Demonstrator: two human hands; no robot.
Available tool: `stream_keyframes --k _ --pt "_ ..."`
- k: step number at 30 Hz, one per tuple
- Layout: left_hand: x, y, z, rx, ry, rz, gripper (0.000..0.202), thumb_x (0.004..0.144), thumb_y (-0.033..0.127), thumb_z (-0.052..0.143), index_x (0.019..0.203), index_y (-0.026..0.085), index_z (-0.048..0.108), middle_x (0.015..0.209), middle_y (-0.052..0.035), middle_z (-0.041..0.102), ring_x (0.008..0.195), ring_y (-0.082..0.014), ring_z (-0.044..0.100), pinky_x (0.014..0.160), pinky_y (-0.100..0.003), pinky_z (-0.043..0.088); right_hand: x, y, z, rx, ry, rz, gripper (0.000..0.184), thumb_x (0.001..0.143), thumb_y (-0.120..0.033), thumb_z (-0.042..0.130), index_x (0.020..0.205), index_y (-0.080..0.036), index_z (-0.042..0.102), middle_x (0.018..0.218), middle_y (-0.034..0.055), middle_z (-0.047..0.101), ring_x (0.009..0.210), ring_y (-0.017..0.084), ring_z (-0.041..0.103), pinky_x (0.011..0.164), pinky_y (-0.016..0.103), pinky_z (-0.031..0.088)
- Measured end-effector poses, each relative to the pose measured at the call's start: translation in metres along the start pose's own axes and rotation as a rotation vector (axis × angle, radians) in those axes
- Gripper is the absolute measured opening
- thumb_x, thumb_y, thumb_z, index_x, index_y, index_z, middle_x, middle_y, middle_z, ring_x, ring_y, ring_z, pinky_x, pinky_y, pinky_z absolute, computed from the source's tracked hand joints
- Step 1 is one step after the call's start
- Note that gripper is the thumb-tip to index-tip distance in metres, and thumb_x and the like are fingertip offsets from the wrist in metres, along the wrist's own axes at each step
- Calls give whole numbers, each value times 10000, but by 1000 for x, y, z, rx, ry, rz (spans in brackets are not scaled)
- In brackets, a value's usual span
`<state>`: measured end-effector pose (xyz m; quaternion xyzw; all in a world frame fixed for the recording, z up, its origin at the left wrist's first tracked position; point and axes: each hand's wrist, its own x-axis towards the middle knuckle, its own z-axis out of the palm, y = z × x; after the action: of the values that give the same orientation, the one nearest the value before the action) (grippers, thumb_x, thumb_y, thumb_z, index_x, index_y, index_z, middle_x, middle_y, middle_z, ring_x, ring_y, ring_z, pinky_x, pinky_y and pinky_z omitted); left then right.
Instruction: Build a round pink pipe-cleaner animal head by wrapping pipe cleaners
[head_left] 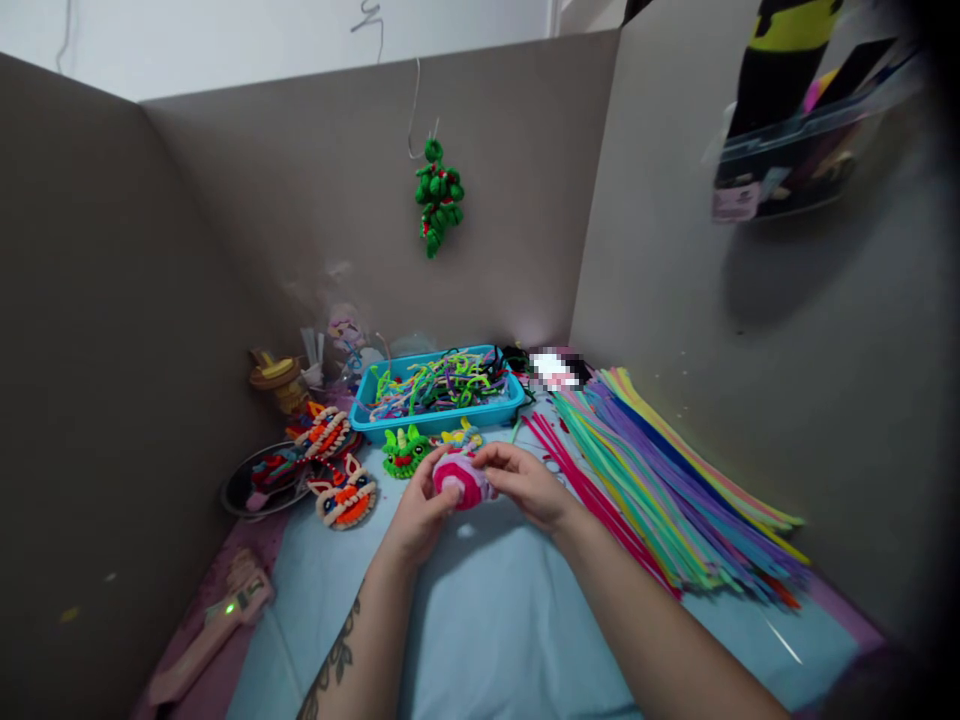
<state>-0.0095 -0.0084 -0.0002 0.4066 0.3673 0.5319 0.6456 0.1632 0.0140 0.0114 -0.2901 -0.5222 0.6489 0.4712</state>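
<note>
Cardboard-walled craft booth, pale blue mat (487, 620); at its centre the left hand (420, 515) and right hand (525, 480) pinch a pink fuzzy coil (459, 482), just nearer than the blue tray (435, 415); shaping appears mid-course; further winding calls for a steady two-handed pinch.
</note>
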Motion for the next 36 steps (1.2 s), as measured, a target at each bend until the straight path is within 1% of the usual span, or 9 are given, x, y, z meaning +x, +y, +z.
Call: stream_keyframes --k 4,7,11,17,22,25,28,32,36 --pt "-1 2 -4 -109 -47 -44 723 623 325 791 1266 235 472 1239 -96 561 1025 -233 583 808 -315 487 0 3 -8 -57 -148 -49 348 669 -323 744 981 -206 643 980 38 629 867 177 573 738 286 429" --pt "-2 1 -7 -145 -106 -58 686 653 304 775 1266 237 476 1210 -92 572 1017 -226 586 809 -313 492 1 5 -8 -125 -154 -90 356 702 -311 726 1027 -211 620 1017 44 619 913 182 573 802 309 426" --pt "-3 0 -7 -112 -135 -75 660 660 296 768 1255 214 495 1132 -98 607 962 -223 600 788 -305 494 2 6 -5 -198 -105 -123 295 743 -323 690 1001 -220 592 1010 45 611 904 182 574 802 317 437" --pt "-3 0 -10 -134 -142 -54 654 591 282 813 1183 190 550 1071 -83 631 908 -186 602 784 -262 476 3 6 -5 -81 -107 -25 355 625 -333 784 859 -202 552 894 10 616 814 160 596 696 269 456" --pt "-5 0 -15 -136 -167 -64 670 522 281 846 1129 177 584 1012 -80 642 841 -177 607 731 -253 476 1 7 -5 9 -184 75 424 628 -339 786 933 -226 514 771 -28 635 568 103 565 517 208 407" --pt "-5 0 -17 -124 -171 -76 670 500 277 854 1109 181 591 986 -71 647 812 -172 608 705 -248 472 1 8 -4 19 -191 112 443 603 -391 794 912 -214 529 665 -46 612 480 88 516 460 197 363" --pt "-5 1 -18 -120 -166 -70 680 487 269 859 1106 192 589 985 -62 648 802 -167 607 691 -241 470 1 7 -2 4 -156 103 407 593 -440 788 840 -188 586 631 -41 582 484 86 489 479 213 360" --pt "-4 2 -17 -128 -153 -49 659 488 271 857 1086 186 595 967 -58 651 791 -160 608 683 -231 474 1 7 1 -62 -96 31 344 645 -452 751 814 -175 639 666 -21 579 565 104 500 565 239 381" --pt "-2 2 -16 -162 -134 -43 654 511 258 845 1105 190 582 957 -56 652 778 -159 615 694 -244 486 1 9 3 -114 -131 -15 326 706 -473 694 818 -172 637 757 4 582 666 135 522 637 265 404"
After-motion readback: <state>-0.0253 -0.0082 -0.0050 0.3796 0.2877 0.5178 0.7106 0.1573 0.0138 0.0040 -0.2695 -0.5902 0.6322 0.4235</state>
